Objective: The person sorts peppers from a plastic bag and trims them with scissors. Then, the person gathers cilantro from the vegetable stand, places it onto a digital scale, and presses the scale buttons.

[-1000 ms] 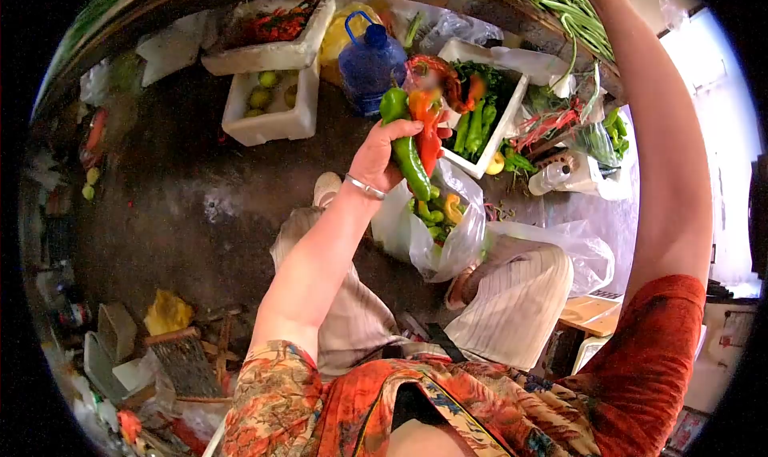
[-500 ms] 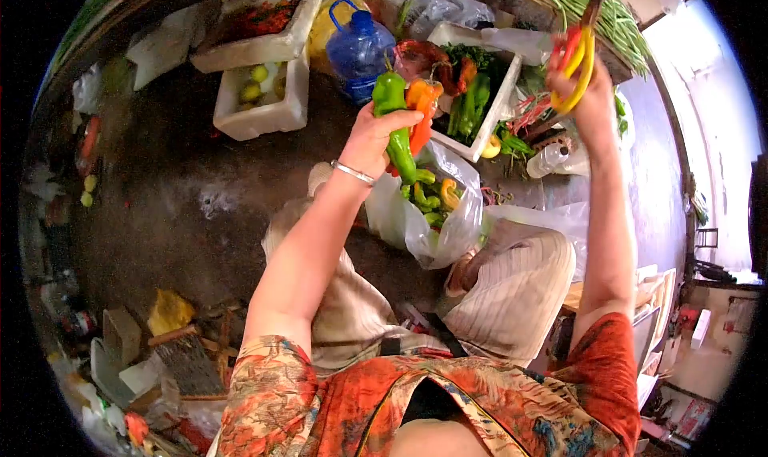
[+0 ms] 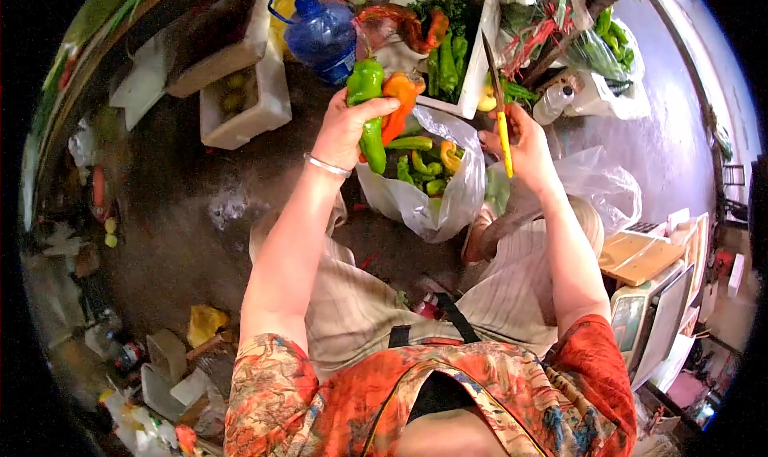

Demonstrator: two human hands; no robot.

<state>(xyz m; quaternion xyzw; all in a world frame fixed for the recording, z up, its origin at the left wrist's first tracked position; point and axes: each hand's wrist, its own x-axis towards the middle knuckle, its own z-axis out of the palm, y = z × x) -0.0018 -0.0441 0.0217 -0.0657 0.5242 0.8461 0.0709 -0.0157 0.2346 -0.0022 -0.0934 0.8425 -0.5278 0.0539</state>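
Note:
My left hand (image 3: 340, 129) is closed around a long green pepper (image 3: 370, 141) and a wrinkled orange-red pepper (image 3: 400, 97), both held upright side by side. Below and right of it, an open clear plastic bag (image 3: 472, 181) has green and yellow peppers (image 3: 424, 165) inside. My right hand (image 3: 524, 149) is beside the bag's right edge, gripping scissors by the yellow handles (image 3: 504, 145). The dark blades (image 3: 490, 61) point up and away from me, seen nearly edge-on. The fingers partly hide the handles.
Ahead stands a white foam box (image 3: 480, 65) of green peppers and leafy greens. A blue water jug (image 3: 320, 37) is left of it, and another foam box (image 3: 276, 105) sits farther left. A clear bottle (image 3: 552, 103) lies at right. Cardboard (image 3: 640, 257) is stacked near my right knee.
My right hand has come down and inward with the scissors, from the upper right to beside the bag. My left hand still holds both peppers. The view has shifted a little.

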